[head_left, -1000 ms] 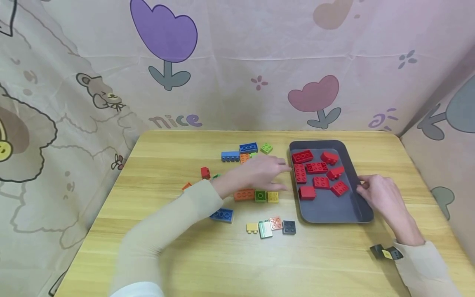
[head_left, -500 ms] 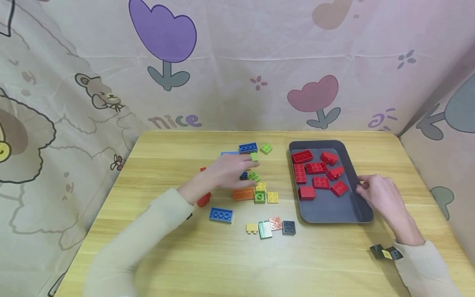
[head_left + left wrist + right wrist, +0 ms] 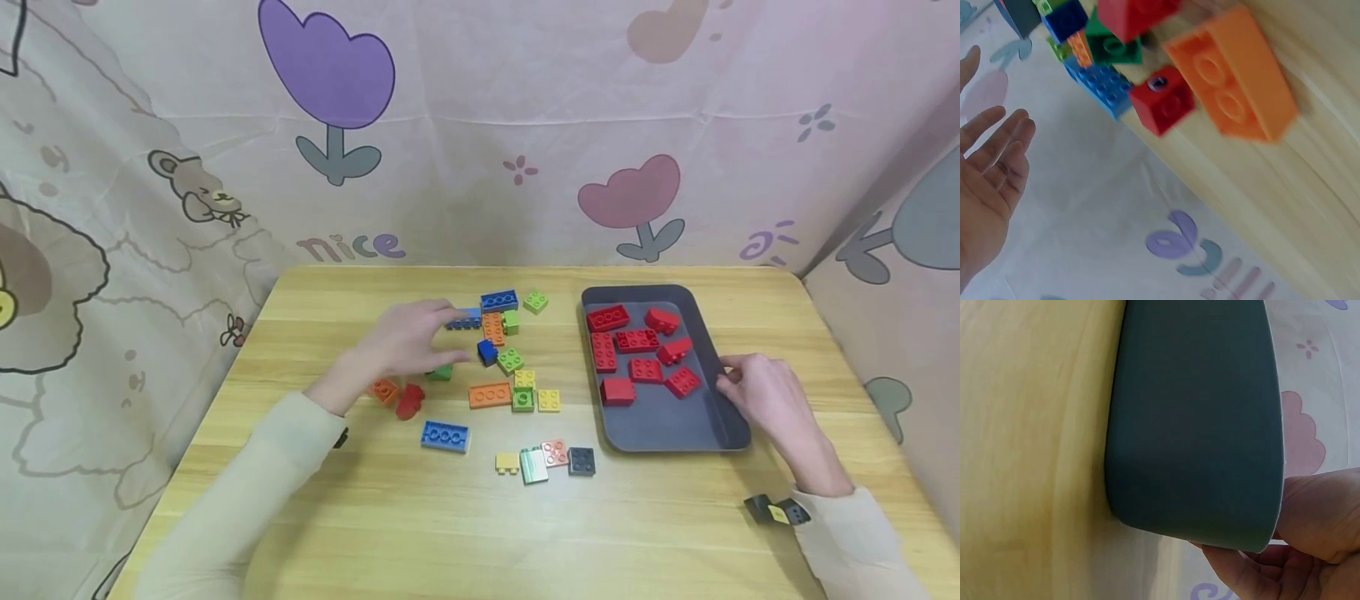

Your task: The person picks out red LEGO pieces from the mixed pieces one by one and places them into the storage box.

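Note:
My left hand (image 3: 401, 337) hovers over the left part of the loose toy bricks. Nothing is in its spread fingers; the left wrist view shows the bare palm too. Close to it lie a green brick (image 3: 440, 372), a red brick (image 3: 410, 402) and an orange brick (image 3: 385, 390). Another red brick (image 3: 1163, 103), with an eye-like mark, appears in the left wrist view. My right hand (image 3: 772, 400) pinches the right rim of the dark grey tray (image 3: 667, 433) between thumb and fingers. Several red bricks (image 3: 647, 370) lie inside the tray.
Blue bricks (image 3: 446, 436), orange, green and yellow ones lie scattered left of the tray. Nearer the front are a pale green brick (image 3: 535, 466) and a black brick (image 3: 581, 461). A patterned cloth (image 3: 465, 167) hangs behind the wooden table (image 3: 480, 542).
My left hand has moved left, from beside the tray's left rim to over the left bricks, uncovering the middle ones. My right hand stays on the tray's rim.

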`<state>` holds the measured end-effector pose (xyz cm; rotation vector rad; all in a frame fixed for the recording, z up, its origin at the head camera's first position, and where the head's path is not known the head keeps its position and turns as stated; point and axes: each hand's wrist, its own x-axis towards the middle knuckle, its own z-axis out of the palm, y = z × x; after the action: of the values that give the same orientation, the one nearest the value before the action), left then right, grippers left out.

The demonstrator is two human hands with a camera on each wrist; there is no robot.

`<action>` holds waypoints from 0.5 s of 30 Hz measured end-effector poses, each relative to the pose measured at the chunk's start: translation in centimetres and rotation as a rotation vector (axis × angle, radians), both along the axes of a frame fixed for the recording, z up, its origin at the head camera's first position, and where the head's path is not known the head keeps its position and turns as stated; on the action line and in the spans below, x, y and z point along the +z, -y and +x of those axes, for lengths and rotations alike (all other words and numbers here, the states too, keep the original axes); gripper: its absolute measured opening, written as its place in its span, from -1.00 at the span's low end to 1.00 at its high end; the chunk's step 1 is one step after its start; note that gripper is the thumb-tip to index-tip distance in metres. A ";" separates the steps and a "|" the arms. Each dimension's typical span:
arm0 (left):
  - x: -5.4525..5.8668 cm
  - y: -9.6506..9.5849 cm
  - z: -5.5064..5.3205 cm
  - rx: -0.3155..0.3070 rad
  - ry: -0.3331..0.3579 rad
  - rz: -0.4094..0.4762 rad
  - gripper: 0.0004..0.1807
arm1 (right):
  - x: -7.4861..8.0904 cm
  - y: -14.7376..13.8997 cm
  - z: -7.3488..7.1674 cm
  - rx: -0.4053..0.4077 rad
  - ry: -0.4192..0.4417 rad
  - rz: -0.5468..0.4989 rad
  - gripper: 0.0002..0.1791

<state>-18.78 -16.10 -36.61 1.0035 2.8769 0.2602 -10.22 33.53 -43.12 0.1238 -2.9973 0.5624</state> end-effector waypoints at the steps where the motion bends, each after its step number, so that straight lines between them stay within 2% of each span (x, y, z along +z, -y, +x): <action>1: 0.1 0.5 -0.1 0.016 0.007 0.005 -0.21 | 0.0 0.0 0.0 0.000 -0.001 0.000 -0.61; 8: 0.4 3.6 -0.7 0.124 -0.002 0.027 -0.16 | -0.1 0.0 0.0 0.005 -0.003 0.003 -0.61; 15: -0.8 5.6 -0.8 0.178 0.010 0.039 -0.12 | -0.1 0.0 0.0 0.002 -0.010 0.006 -0.60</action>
<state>-19.58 -21.69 -37.43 0.7491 2.9657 0.3338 -10.21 33.58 -43.22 0.1300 -2.9893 0.5511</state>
